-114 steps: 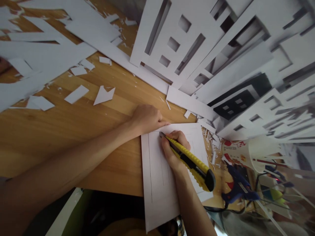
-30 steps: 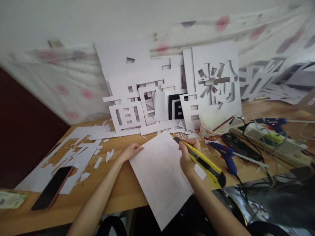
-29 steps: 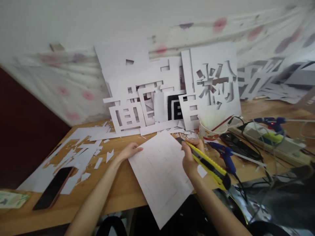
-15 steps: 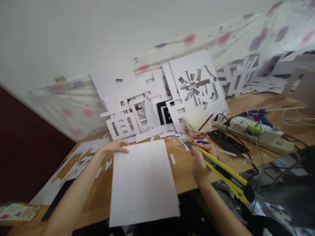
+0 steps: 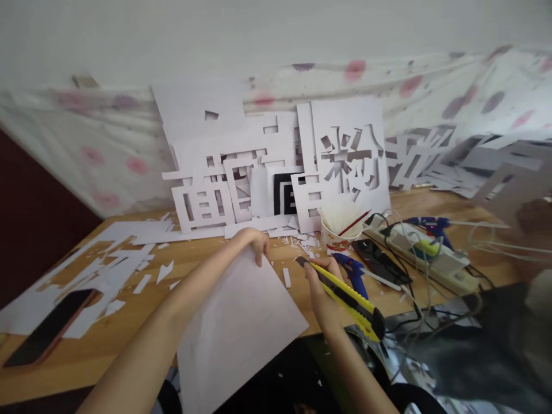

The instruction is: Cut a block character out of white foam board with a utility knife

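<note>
My left hand (image 5: 254, 242) is closed over the top corner of a white board sheet (image 5: 241, 322), fingers bent down past its edge. The sheet is turned at an angle and hangs over the front edge of the table. In my right hand (image 5: 321, 293) is a yellow-and-black utility knife (image 5: 347, 299), its blade end pointing up and left, apart from the sheet. Just beyond that hand lies a blue glue gun (image 5: 353, 273). A narrow white strip (image 5: 287, 278) rests on the table between my hands.
Cut-out white boards (image 5: 345, 121) lean against the back wall. A paper cup (image 5: 338, 236) with white sticks and a pencil stands before them. To the right are a black phone (image 5: 382, 261), a power strip (image 5: 452, 270) and cables. Another phone (image 5: 52, 328) and scraps lie left.
My left hand has moved right and turned the white board sheet to a slant. My right hand still holds the utility knife, now lower and further left in view. The camera view has shifted.
</note>
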Demonstrator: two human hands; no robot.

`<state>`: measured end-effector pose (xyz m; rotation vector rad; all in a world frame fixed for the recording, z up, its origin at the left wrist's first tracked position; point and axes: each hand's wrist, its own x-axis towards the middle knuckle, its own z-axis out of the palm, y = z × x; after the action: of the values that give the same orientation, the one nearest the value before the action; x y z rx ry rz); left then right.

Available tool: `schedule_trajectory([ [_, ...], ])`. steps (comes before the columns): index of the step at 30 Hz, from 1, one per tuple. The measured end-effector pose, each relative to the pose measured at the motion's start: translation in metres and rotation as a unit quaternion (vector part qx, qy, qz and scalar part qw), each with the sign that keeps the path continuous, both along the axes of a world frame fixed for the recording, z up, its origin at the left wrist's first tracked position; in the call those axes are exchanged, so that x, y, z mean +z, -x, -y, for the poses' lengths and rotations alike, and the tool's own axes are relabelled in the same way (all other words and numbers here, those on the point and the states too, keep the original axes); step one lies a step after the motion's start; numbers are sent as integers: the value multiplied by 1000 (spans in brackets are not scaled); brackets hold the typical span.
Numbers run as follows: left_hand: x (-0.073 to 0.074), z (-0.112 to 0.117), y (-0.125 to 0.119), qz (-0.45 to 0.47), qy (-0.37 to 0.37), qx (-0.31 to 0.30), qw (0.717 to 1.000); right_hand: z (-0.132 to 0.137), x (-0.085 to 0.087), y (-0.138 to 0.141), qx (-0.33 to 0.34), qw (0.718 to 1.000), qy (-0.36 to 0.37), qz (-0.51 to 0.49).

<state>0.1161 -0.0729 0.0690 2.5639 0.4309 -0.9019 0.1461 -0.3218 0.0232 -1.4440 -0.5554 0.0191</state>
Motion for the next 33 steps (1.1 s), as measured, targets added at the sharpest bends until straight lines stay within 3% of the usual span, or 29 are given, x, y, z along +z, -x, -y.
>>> schedule_trajectory([
  [4,-11,19,-11,-18,4,-32,999,-6,3,-3,-4,1000,22,7],
  [6,-10,21,-2,-1,9,-37,999,-13,1,1,10,1000,29,-8],
  [8,-9,19,14,74,-7,-9,997,-20,-4,8,22,998,52,-26],
  [11,-16,14,43,258,-104,161,947,-29,-12,19,40,994,96,-24],
  [13,-29,14,57,282,-145,271,909,-35,-16,23,68,989,129,1],
  [15,-45,17,63,278,-148,317,895,-44,-21,25,108,981,162,25],
  [17,-59,22,62,286,-143,317,893,-53,-27,26,130,973,185,56],
  [20,-69,26,56,291,-150,299,896,-64,-37,26,113,965,203,121],
  [26,-74,21,48,278,-140,249,917,-66,-47,23,110,950,248,155],
  [33,-79,20,46,300,-134,242,913,-58,-49,20,116,929,290,197],
])
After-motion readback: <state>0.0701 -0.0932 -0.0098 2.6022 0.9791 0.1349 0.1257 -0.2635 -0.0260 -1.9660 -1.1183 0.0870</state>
